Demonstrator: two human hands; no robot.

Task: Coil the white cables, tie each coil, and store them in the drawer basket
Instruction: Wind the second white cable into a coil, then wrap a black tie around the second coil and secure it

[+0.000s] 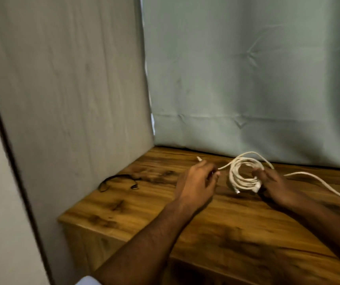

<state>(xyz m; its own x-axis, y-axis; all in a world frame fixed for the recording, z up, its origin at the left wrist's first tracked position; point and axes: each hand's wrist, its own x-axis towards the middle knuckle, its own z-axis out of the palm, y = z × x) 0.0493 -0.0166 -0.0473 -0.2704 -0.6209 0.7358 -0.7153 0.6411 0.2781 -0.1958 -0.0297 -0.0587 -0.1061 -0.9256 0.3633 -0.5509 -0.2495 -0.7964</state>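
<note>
While our right hand grips the soft, springy white cable coil, our left hand pinches its loose end beside it; we'd hold the bundled loops.

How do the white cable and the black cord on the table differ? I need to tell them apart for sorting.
The white cable is wound in a multi-loop coil; the black cord is one loose open loop. The white cable is held by the left hand and right hand; the black cord lies untouched. Both are over the wooden table.
</note>
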